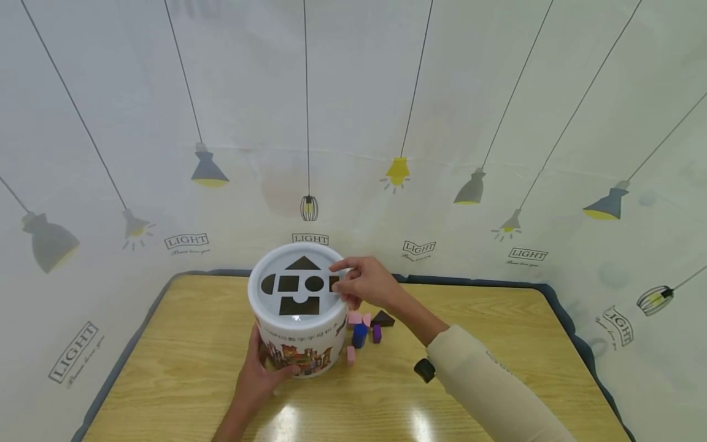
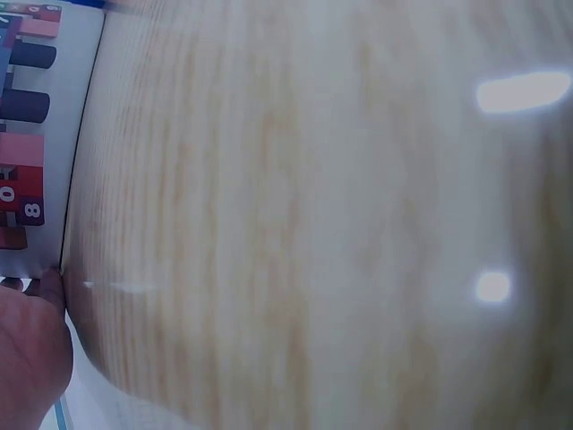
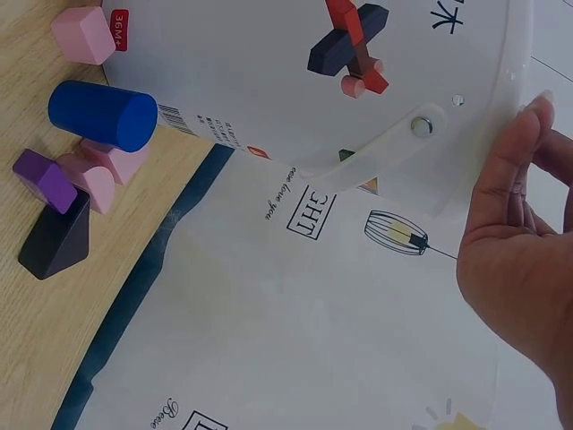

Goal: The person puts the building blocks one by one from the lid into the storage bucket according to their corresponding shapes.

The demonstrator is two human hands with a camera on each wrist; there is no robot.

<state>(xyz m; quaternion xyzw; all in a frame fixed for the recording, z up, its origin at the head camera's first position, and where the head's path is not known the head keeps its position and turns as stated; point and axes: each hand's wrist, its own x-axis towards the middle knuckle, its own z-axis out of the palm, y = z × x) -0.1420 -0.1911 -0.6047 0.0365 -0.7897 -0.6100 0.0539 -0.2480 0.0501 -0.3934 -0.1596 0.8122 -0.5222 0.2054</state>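
A white printed bucket (image 1: pixel 301 347) stands on the table, its white lid (image 1: pixel 272 265) cut with several shaped holes. My left hand (image 1: pixel 259 371) grips the bucket low on its left side, thumb across the front. Over the right part of the lid is my right hand (image 1: pixel 369 283), index finger and thumb spread apart around the rightmost hole, with no block showing between them. In the right wrist view its fingertips are right at the lid's rim. Beside the bucket lie a blue cylinder (image 3: pixel 103 115), a purple block (image 3: pixel 45 181), a black triangular block (image 3: pixel 57 240) and pink blocks (image 3: pixel 83 36).
The wooden table (image 1: pixel 182 344) ends in a dark edging (image 1: pixel 475 281) against a wall covering (image 1: pixel 353 123) printed with lamps. A white bucket handle (image 3: pixel 380 148) hangs along the bucket's side. A black device (image 1: pixel 424 370) sits at the right wrist.
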